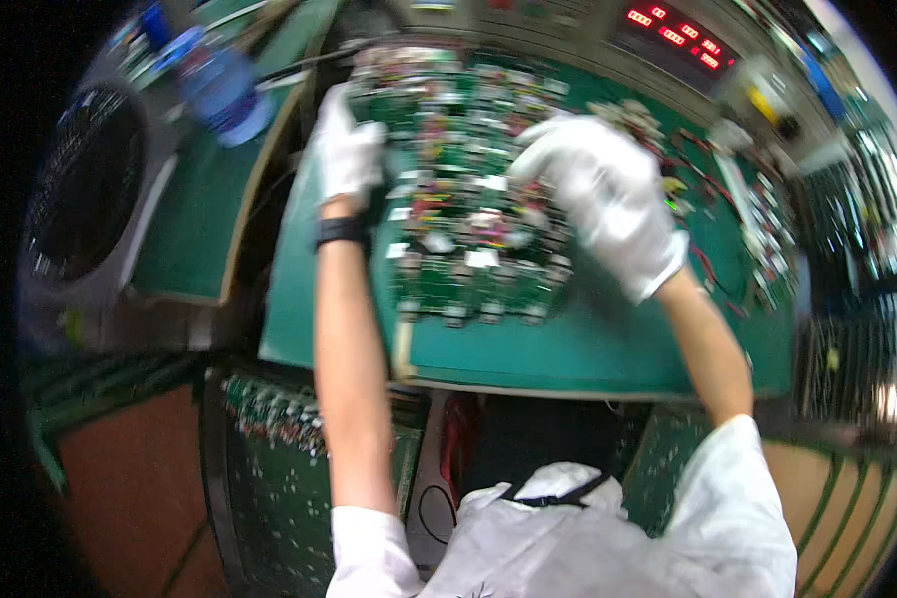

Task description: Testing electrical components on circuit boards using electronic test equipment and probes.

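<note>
Several green circuit boards (483,289) lie together in a large block on the green work table, with metal connectors along the near edge. My left hand (349,154), in a white glove, is at the block's far left edge. Its fingers stretch forward and the thumb stands apart; I see nothing held in it. Over the right side of the boards is my right hand (603,199), also white-gloved. Motion smears it, with its fingertips pointing left toward the boards. Whether it pinches anything cannot be made out.
The green table (568,359) carries red wires (706,267) and more small boards (764,239) at right. A panel with red digits (673,35) stands behind. At left are a water jug (219,90) and a round dark fan (85,179). Below sits a tray (269,488) of boards.
</note>
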`<state>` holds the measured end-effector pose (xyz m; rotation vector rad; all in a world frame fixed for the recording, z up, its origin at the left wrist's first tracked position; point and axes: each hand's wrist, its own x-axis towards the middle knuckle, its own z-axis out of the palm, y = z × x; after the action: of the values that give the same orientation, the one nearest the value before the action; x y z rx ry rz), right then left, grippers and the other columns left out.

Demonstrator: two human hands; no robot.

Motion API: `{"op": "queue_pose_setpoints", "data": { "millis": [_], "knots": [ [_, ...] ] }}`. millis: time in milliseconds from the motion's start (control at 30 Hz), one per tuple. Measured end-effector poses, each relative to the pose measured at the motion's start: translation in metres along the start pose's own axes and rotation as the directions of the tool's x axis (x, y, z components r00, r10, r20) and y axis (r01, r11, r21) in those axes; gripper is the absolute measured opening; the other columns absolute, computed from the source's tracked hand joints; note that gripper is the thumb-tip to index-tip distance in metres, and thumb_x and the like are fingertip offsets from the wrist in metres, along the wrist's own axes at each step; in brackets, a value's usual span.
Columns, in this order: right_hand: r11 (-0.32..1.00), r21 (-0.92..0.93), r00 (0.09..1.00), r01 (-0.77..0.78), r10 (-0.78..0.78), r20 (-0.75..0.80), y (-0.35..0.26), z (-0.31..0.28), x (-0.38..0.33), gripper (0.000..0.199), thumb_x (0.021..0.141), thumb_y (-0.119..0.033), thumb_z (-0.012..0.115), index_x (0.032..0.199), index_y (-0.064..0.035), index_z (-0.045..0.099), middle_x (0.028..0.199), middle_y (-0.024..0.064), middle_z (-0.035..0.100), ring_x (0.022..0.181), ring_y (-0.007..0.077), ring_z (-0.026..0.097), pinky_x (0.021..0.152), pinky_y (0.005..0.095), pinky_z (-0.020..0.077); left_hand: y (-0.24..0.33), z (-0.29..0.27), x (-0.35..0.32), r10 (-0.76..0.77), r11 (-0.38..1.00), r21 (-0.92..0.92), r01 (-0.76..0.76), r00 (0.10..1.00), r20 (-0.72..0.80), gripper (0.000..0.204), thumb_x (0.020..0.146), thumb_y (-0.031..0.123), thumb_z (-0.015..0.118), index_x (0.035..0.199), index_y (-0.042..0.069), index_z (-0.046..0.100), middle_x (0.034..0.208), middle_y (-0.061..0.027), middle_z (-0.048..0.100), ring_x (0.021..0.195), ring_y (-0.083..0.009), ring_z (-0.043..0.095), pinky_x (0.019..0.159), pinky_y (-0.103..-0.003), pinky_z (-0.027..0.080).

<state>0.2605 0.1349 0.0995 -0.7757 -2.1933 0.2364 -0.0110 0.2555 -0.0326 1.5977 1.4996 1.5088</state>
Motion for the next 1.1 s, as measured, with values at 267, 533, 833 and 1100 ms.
{"op": "queue_pose_setpoints", "data": {
  "millis": [267, 533, 833, 1100],
  "knots": [
    [0.996, -0.036, 0.995, -0.078, 0.076, -0.068, -0.135, -0.007, -0.201, 0.024, 0.083, -0.016, 0.079, 0.103, -0.0100, 0.069, 0.095, 0.0053, 0.070, 0.097, 0.0271, 0.070, 0.093, 0.0475, 0.0566, -0.078, -0.037, 0.037, 0.116, 0.955, -0.262, -0.137, 0.989, -0.095, 0.064, 0.089, 0.000, 0.062, 0.151, -0.001, 0.046, 0.151, -0.0192, 0.052, 0.135, -0.0305, 0.054, 0.115, -0.043, 0.041],
    [0.844, -0.254, 0.880, -0.471, 0.434, -0.192, -0.174, -0.054, -0.346, 0.017, 0.080, -0.018, 0.081, 0.093, -0.0099, 0.073, 0.077, 0.0055, 0.067, 0.066, 0.0255, 0.066, 0.058, 0.0389, 0.0546, 0.056, -0.078, -0.019, 0.638, 0.767, 0.131, -0.628, 0.724, -0.263, 0.056, 0.097, 0.034, 0.072, 0.138, -0.002, 0.059, 0.129, -0.0215, 0.069, 0.113, -0.0335, 0.070, 0.103, -0.046, 0.058],
    [0.096, -0.033, 0.078, -0.995, 0.516, -0.853, 0.060, -0.224, -0.361, 0.111, 0.078, -0.067, 0.076, 0.153, 0.0027, 0.032, 0.139, 0.0247, 0.058, 0.119, 0.0384, 0.065, 0.095, 0.0485, 0.0547, 0.251, 0.112, -0.270, 0.725, 0.655, -0.264, -0.708, 0.492, 0.482, 0.051, 0.076, -0.004, 0.071, 0.126, 0.004, 0.066, 0.123, -0.0138, 0.070, 0.113, -0.0343, 0.067, 0.098, -0.043, 0.052],
    [-0.182, -0.104, -0.006, -0.978, 0.521, -0.854, 0.104, -0.226, -0.332, 0.124, 0.073, -0.062, 0.081, 0.159, 0.0025, 0.020, 0.130, 0.0232, 0.058, 0.112, 0.0370, 0.064, 0.090, 0.0531, 0.0504, 0.274, 0.150, -0.338, 0.648, 0.742, -0.422, -0.521, 0.393, 0.653, 0.047, 0.081, -0.005, 0.072, 0.126, 0.006, 0.064, 0.122, -0.0152, 0.070, 0.110, -0.0349, 0.068, 0.095, -0.043, 0.054]
  ]
}}
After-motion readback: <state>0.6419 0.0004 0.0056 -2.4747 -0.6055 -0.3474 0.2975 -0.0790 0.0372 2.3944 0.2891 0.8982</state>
